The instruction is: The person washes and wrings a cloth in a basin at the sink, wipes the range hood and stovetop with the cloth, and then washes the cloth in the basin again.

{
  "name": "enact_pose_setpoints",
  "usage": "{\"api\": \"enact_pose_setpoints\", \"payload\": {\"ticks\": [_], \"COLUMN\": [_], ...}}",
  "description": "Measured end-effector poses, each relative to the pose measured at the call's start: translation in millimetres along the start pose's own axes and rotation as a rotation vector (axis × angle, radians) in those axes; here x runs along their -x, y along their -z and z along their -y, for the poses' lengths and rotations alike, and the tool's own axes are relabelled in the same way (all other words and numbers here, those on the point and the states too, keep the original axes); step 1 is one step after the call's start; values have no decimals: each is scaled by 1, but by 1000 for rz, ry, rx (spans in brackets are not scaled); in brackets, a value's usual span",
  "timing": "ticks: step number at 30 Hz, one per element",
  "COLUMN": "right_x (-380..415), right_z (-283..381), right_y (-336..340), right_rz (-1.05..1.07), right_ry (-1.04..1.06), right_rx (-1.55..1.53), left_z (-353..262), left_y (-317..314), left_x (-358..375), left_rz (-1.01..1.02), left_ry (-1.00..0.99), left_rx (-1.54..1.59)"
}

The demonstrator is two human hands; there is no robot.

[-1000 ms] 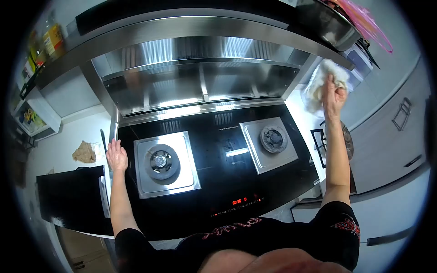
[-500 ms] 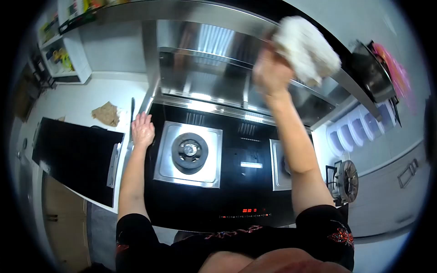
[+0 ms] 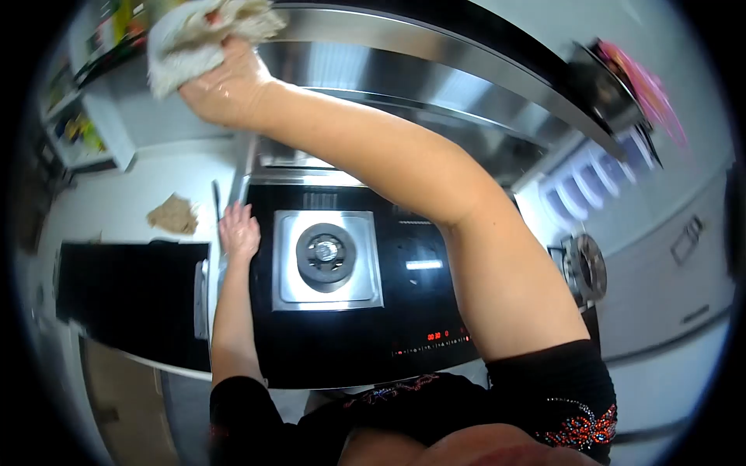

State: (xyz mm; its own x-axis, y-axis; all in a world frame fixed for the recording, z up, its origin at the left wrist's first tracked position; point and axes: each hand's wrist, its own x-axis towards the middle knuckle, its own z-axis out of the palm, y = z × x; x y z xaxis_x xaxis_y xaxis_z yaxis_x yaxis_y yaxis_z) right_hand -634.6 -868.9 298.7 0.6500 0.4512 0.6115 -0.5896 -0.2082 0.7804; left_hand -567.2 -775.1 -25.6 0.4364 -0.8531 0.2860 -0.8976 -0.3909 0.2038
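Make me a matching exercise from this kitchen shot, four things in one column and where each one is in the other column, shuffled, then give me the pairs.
Things:
1. white cloth
2. left hand
3. brown rag
4. burner

Places:
A. lying on the white counter left of the stove
B. in the middle of a steel plate on the black stove top
C. gripped in the right hand, up at the left end of the hood
D. resting flat at the stove's left edge

Pairs: 1-C, 2-D, 3-A, 4-B
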Motion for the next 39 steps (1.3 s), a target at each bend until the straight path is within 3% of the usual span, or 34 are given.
{"api": "enact_pose_setpoints", "payload": {"ticks": [1,3,5,8,9,10,11,12,13,16,17,18,21,22,25,26,29,31,33,34,36,38,39], "right_x": [17,60,110,178,209,242,276,315,331,367,392,442,532,544,567,557,582,601,600,571,588,600,605], "right_z": [-17,-46,-84,-147,-167,-185,-205,-216,-234,-289,-302,-325,-387,-400,-420,-415,-408,-379,-366,-370,-392,-402,-401], "right_y": [8,30,52,83,86,92,97,98,110,146,157,164,195,198,205,208,223,202,174,159,110,75,68], "right_rz": [-34,201,324,392,415,375,328,482,478,339,586,370,452,361,381,390,627,393,424,610,638,1131,1154], "right_ry": [54,115,100,-49,-248,-102,-159,-209,-235,-303,-460,-560,-628,-790,-929,-791,-1145,-1306,-1064,-556,-410,-441,-326], "right_rx": [186,179,-173,-187,-566,-243,-348,-109,-74,98,84,-141,45,1,121,270,183,-245,-426,-117,-120,7,-58], "left_z": [2,-1,-5,-2,-2,-2,-2,-2,-2,-3,-3,-3,-7,-9,-6,-6,-4,-1,3,2,-2,-5,-4], "left_y": [-3,0,6,0,-1,-2,-3,-3,-2,-6,-7,-8,-6,-4,-7,-7,-7,-9,-10,-9,-7,-7,-7], "left_x": [-1,1,1,1,0,0,0,-1,-1,-3,-3,-4,-3,-4,-6,-6,-7,-7,-7,-6,-6,-5,-6], "left_rz": [-19,-18,-6,-30,-30,-27,-34,-37,-33,-27,-29,-19,-24,-21,-35,-39,-41,-67,-105,-111,-124,-111,-107], "left_ry": [-14,-31,-36,-55,-58,-63,-66,-69,-84,-87,-91,-93,-110,-111,-132,-139,-151,-177,-240,-238,-238,-211,-204], "left_rx": [3,-1,-16,-52,-61,-72,-78,-86,-97,-136,-152,-174,-204,-207,-207,-204,-188,-178,-134,-131,-129,-143,-157]}}
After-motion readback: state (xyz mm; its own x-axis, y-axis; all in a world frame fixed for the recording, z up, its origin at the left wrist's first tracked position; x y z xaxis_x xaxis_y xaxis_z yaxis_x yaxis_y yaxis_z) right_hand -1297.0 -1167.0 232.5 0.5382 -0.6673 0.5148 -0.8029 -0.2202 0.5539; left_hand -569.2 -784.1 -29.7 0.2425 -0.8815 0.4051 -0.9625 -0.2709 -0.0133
